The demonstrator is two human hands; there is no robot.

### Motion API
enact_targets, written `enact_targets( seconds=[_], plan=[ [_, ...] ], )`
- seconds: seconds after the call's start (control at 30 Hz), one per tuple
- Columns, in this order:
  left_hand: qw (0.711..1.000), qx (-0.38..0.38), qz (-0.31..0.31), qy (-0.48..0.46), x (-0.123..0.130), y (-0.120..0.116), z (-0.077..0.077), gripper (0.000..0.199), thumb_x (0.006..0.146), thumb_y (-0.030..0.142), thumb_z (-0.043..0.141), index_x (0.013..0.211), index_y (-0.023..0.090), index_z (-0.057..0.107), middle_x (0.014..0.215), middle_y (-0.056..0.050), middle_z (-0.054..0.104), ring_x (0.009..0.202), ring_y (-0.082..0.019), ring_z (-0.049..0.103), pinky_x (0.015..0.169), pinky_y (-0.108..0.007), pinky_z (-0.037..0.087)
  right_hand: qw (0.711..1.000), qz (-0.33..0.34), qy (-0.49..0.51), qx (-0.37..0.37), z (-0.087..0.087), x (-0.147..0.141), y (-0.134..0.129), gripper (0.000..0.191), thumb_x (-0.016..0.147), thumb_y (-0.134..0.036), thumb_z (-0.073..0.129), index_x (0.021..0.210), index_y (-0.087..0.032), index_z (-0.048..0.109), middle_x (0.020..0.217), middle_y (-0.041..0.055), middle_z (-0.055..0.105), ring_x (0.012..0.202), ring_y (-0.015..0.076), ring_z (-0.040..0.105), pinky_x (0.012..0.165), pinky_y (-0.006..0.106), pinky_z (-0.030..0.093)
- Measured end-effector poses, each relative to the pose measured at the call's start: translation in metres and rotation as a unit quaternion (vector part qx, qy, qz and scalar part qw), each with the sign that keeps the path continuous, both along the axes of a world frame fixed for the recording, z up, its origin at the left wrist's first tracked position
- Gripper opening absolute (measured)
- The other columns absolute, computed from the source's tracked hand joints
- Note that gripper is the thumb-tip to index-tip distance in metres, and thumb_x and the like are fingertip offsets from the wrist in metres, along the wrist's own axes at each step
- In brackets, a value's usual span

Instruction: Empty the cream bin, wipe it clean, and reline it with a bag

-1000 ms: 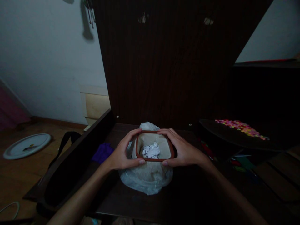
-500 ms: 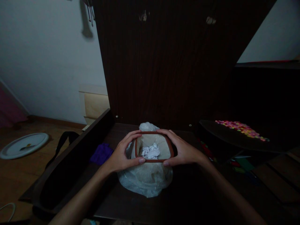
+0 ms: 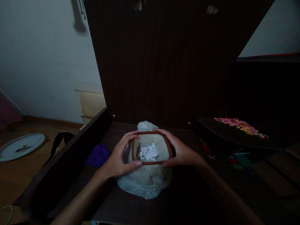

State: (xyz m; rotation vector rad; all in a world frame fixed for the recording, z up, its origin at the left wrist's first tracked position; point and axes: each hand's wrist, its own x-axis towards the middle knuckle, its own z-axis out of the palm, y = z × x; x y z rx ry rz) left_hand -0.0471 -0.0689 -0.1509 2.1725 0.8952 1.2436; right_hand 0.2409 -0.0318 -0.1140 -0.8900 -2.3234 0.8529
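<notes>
A small waste bin with a brown rim (image 3: 152,162) sits in the middle of the dark shelf, lined with a whitish plastic bag (image 3: 146,182) that spreads over its outside. Crumpled white paper (image 3: 150,152) lies inside it. My left hand (image 3: 123,154) grips the rim's left side, thumb along the near edge and fingers at the far edge. On the other side, my right hand (image 3: 179,150) holds the rim the same way. The bin's lower body is hidden by the bag.
A purple cloth (image 3: 98,155) lies on the shelf (image 3: 117,206) left of the bin. A raised side board (image 3: 67,159) borders the left. Small pink and yellow pieces (image 3: 241,126) lie on a dark surface at right. A white oval lid-like object (image 3: 22,147) rests on the floor.
Both hands keep their hold on the rim. The view has shifted slightly, so the surroundings sit a little further left; the bin itself hardly differs.
</notes>
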Motion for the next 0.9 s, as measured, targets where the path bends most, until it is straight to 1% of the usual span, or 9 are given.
enact_targets(
  seconds=[0.1, 0.17, 0.3, 0.4, 0.57, 0.7, 0.8, 0.9],
  plan=[
    [1.000, 0.000, 0.001, 0.009, 0.000, -0.001, -0.001, 0.072, 0.081, 0.054, 0.074, 0.141, 0.025, 0.047, 0.155, -0.017, 0.040, 0.143, -0.039, 0.041, 0.116, -0.059, 0.035, 1.000, 0.020, 0.010, -0.001, -0.004, -0.001, 0.000, 0.120, 0.064, -0.073, 0.080, 0.157, -0.021, 0.027, 0.163, 0.0175, 0.027, 0.151, 0.0373, 0.026, 0.123, 0.053, 0.022],
    [1.000, -0.007, -0.009, 0.004, 0.001, -0.002, -0.003, 0.072, 0.084, 0.057, 0.069, 0.144, 0.026, 0.044, 0.157, -0.017, 0.037, 0.145, -0.039, 0.038, 0.118, -0.058, 0.033, 1.000, 0.025, 0.014, -0.007, -0.008, -0.002, -0.001, 0.121, 0.065, -0.075, 0.078, 0.158, -0.020, 0.024, 0.164, 0.0181, 0.024, 0.152, 0.0371, 0.023, 0.124, 0.054, 0.021],
    [1.000, -0.021, -0.018, -0.009, 0.007, -0.006, -0.011, 0.081, 0.090, 0.067, 0.054, 0.154, 0.026, 0.029, 0.164, -0.017, 0.025, 0.152, -0.039, 0.026, 0.122, -0.059, 0.027, 0.999, 0.032, 0.018, -0.025, -0.014, -0.005, -0.004, 0.123, 0.067, -0.077, 0.075, 0.160, -0.020, 0.019, 0.166, 0.0183, 0.018, 0.153, 0.0373, 0.020, 0.124, 0.055, 0.020],
    [0.999, -0.035, -0.011, -0.015, 0.013, -0.009, -0.016, 0.081, 0.093, 0.069, 0.047, 0.157, 0.026, 0.022, 0.166, -0.016, 0.018, 0.154, -0.039, 0.019, 0.124, -0.059, 0.024, 0.999, 0.031, 0.009, -0.021, -0.015, -0.005, -0.006, 0.121, 0.069, -0.073, 0.076, 0.161, -0.021, 0.018, 0.167, 0.0176, 0.016, 0.154, 0.0366, 0.018, 0.124, 0.055, 0.019],
    [1.000, -0.026, 0.004, -0.014, 0.017, -0.011, -0.018, 0.079, 0.093, 0.067, 0.048, 0.155, 0.025, 0.023, 0.165, -0.018, 0.019, 0.153, -0.040, 0.021, 0.122, -0.061, 0.024, 1.000, 0.023, 0.015, -0.004, -0.017, -0.006, -0.007, 0.121, 0.068, -0.072, 0.078, 0.160, -0.021, 0.020, 0.166, 0.0180, 0.018, 0.153, 0.0391, 0.020, 0.123, 0.057, 0.021],
    [1.000, -0.017, 0.004, 0.002, 0.014, -0.009, -0.018, 0.078, 0.093, 0.068, 0.047, 0.153, 0.025, 0.025, 0.163, -0.017, 0.022, 0.151, -0.039, 0.024, 0.122, -0.061, 0.024, 1.000, 0.018, 0.018, 0.000, -0.019, -0.006, -0.006, 0.123, 0.065, -0.073, 0.079, 0.160, -0.019, 0.021, 0.165, 0.0189, 0.021, 0.152, 0.0388, 0.022, 0.123, 0.055, 0.022],
    [1.000, -0.020, -0.002, -0.002, 0.013, -0.008, -0.017, 0.078, 0.093, 0.069, 0.046, 0.153, 0.026, 0.027, 0.164, -0.016, 0.021, 0.153, -0.038, 0.021, 0.123, -0.060, 0.022, 0.999, 0.009, 0.035, -0.002, -0.023, -0.007, -0.007, 0.121, 0.066, -0.074, 0.078, 0.159, -0.019, 0.024, 0.164, 0.0185, 0.022, 0.152, 0.0383, 0.023, 0.123, 0.055, 0.021],
    [0.999, -0.039, -0.014, -0.014, 0.012, -0.007, -0.017, 0.082, 0.093, 0.070, 0.045, 0.157, 0.025, 0.023, 0.168, -0.015, 0.015, 0.155, -0.037, 0.015, 0.125, -0.060, 0.017, 0.996, 0.002, 0.092, 0.001, -0.032, -0.012, -0.008, 0.118, 0.065, -0.074, 0.078, 0.158, -0.021, 0.027, 0.164, 0.0179, 0.024, 0.152, 0.0383, 0.023, 0.124, 0.055, 0.019]
  ],
)
